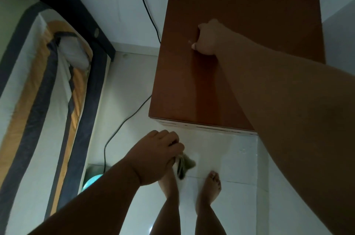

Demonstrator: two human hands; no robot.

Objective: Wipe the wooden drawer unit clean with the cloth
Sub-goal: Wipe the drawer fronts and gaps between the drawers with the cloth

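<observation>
Beside the striped bed (38, 81), low over the tiled floor (240, 157), the left hand (159, 157) is closed around a bunched greenish cloth (187, 164), well short of the wooden drawer unit (240, 13). Further right, the right hand (208, 39) rests curled on the unit's bare top, nothing visible in it. To wipe well, I'd bring the cloth up, spread it flat and sweep back to front while the right hand steadies the unit.

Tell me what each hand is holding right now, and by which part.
The left hand grips a bunched cloth by its top, the rest hanging below. The right hand holds nothing; it rests curled on the drawer unit top.
</observation>
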